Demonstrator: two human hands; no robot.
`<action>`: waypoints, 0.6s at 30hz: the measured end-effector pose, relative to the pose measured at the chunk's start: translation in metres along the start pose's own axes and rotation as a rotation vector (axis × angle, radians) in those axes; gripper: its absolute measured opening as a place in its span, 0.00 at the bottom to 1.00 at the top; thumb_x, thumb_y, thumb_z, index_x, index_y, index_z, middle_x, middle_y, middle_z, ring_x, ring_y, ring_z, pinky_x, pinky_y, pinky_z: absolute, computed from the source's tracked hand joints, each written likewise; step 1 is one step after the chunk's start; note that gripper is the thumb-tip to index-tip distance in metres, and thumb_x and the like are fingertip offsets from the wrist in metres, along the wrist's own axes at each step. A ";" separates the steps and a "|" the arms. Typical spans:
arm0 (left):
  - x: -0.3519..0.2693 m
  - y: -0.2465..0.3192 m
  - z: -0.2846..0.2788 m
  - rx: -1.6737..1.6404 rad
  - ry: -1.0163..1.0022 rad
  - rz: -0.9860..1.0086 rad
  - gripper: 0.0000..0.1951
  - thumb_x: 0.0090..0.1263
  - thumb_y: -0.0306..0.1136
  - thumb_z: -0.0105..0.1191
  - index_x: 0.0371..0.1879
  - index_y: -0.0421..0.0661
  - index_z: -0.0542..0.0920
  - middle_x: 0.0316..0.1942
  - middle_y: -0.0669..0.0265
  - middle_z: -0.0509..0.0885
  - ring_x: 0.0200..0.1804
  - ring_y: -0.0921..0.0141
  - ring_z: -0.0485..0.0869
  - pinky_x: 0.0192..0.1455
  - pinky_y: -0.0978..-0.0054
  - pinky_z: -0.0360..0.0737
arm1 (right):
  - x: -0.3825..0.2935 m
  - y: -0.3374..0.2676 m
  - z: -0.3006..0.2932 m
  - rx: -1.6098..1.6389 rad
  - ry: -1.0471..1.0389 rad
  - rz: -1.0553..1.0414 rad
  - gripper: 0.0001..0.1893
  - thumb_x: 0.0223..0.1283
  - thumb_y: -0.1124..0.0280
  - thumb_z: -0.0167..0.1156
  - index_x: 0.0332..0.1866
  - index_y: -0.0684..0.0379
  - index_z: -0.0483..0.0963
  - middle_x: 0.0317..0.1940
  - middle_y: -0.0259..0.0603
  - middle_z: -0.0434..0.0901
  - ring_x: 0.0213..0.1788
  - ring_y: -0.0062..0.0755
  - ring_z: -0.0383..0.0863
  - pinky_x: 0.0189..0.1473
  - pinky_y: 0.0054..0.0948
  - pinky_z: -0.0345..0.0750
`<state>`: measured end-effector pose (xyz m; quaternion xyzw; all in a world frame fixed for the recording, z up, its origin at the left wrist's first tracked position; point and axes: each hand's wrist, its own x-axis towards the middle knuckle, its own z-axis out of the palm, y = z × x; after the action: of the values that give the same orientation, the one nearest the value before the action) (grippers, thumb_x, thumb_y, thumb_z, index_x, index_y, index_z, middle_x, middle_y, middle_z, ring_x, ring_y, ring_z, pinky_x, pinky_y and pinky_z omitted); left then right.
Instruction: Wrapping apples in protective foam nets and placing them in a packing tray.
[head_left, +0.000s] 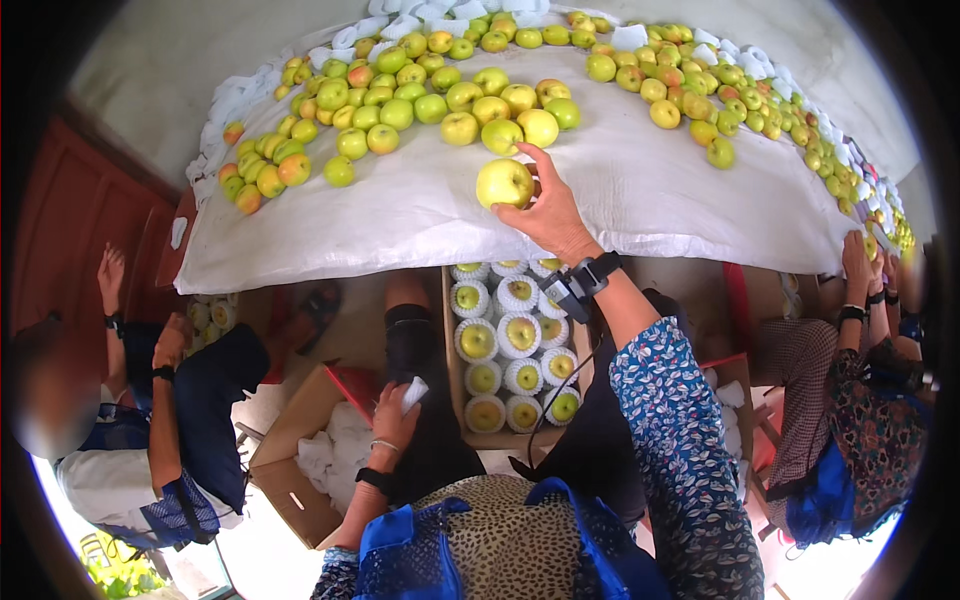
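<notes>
My right hand (551, 206) grips a yellow-green apple (504, 184) between thumb and fingers, over the front part of a table covered with white cloth (420, 217). Just beyond it lies a group of loose apples (490, 110). Low on the left, by my knee, my left hand (394, 420) holds a folded white foam net sleeve (413, 394). Between my legs stands a cardboard box (587, 360) with rows of apples in white foam nets (519, 334), partly under the cloth's edge.
An open carton (289, 457) with white foam nets (337, 450) stands at my left. More apples (697, 105) and nets line the table's far side. A seated person (165, 420) is at left; other people (862, 420) sit at right.
</notes>
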<state>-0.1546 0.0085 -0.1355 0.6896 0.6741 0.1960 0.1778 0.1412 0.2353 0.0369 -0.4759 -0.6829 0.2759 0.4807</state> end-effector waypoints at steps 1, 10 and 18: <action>0.002 0.002 -0.003 -0.005 -0.001 0.012 0.22 0.55 0.37 0.56 0.50 0.47 0.72 0.52 0.51 0.72 0.51 0.52 0.73 0.52 0.59 0.71 | -0.005 -0.004 -0.005 0.263 -0.019 0.165 0.27 0.45 0.66 0.65 0.53 0.58 0.65 0.46 0.41 0.71 0.45 0.36 0.74 0.46 0.31 0.72; 0.027 0.086 -0.062 -1.496 -0.224 -0.605 0.15 0.65 0.34 0.50 0.48 0.42 0.72 0.40 0.59 0.81 0.43 0.64 0.80 0.47 0.67 0.78 | -0.045 -0.021 -0.044 1.450 -0.054 0.571 0.23 0.60 0.49 0.50 0.48 0.59 0.67 0.39 0.43 0.74 0.43 0.39 0.76 0.36 0.28 0.77; 0.055 0.186 -0.123 -1.393 -0.307 -0.149 0.17 0.62 0.31 0.54 0.49 0.40 0.72 0.38 0.58 0.81 0.41 0.66 0.82 0.47 0.68 0.79 | -0.088 -0.053 -0.053 1.357 -0.088 0.502 0.21 0.58 0.61 0.54 0.52 0.61 0.63 0.44 0.44 0.72 0.41 0.37 0.76 0.39 0.27 0.75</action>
<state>-0.0560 0.0556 0.0667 0.3879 0.4051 0.4687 0.6824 0.1769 0.1300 0.0666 -0.2036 -0.2502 0.7600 0.5643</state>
